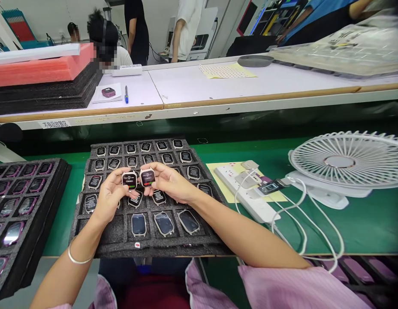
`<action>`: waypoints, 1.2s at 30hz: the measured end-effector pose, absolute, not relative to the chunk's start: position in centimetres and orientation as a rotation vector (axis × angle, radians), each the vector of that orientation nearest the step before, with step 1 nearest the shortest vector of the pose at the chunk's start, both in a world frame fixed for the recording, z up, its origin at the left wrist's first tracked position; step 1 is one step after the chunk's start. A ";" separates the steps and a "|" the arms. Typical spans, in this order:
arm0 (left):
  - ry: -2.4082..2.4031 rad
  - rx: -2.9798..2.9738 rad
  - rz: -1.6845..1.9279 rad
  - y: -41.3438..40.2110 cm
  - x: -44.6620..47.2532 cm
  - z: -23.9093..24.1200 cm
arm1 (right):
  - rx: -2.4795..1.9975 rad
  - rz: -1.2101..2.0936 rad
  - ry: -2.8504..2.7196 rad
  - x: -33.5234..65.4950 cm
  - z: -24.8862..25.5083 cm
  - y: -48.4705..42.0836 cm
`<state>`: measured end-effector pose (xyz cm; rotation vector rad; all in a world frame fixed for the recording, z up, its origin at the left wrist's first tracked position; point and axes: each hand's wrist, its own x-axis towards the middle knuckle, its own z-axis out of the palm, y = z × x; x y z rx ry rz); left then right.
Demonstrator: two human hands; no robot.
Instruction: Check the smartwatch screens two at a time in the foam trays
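Left hand: fingers curled, pinching a square smartwatch body by its edges, screen up and lit, small text above a red and green band. Right hand: same closed pinch on a second smartwatch body, its screen also lit. The two watches sit just beside each other, held above the middle of a dark grey foam tray.

Tray: rows of cut-outs holding more watch bodies, upper rows showing text on black screens, bottom row of three dark screens. Thin bangle on left wrist; pink striped sleeve at right arm.

Left of tray, a second foam tray of pink-toned watches. Right, on the green bench mat: white power strip on yellow paper, white cables, white desk fan. Beyond, a co-worker sits past a far white bench.
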<state>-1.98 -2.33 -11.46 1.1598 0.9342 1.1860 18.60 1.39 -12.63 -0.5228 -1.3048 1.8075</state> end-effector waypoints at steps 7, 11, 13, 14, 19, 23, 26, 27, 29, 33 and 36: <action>0.967 1.074 1.198 -2.4 -1.5 -11.2 | -0.604 1.872 -1.152 18.6 -12.3 1.2; 0.962 1.018 1.201 -2.3 -1.3 -11.2 | -0.647 1.935 -1.068 18.6 -12.3 1.0; 0.965 1.008 1.195 -2.3 -1.3 -11.2 | -0.672 1.949 -1.050 18.6 -12.3 0.9; 0.970 1.005 1.190 -2.3 -1.3 -11.2 | -0.681 1.951 -1.046 18.6 -12.3 0.9; 0.994 1.009 1.181 -2.2 -1.2 -11.1 | -0.698 1.916 -1.044 18.5 -12.1 0.8; 1.006 1.044 1.173 -2.2 -1.3 -11.4 | -0.677 1.891 -1.063 18.6 -12.0 0.7; 0.990 1.086 1.181 -2.1 -1.4 -11.8 | -0.684 1.885 -1.074 18.5 -12.0 0.7; 0.985 1.102 1.187 -2.1 -1.4 -11.9 | -0.686 1.885 -1.077 18.5 -12.0 0.7; 0.981 1.134 1.200 -2.0 -1.5 -12.1 | -0.682 1.891 -1.085 18.5 -12.1 0.7; 0.991 1.173 1.217 -1.9 -1.4 -12.3 | -0.654 1.895 -1.095 18.4 -12.2 0.7; 0.997 1.176 1.219 -1.9 -1.3 -12.3 | -0.644 1.893 -1.089 18.4 -12.1 0.7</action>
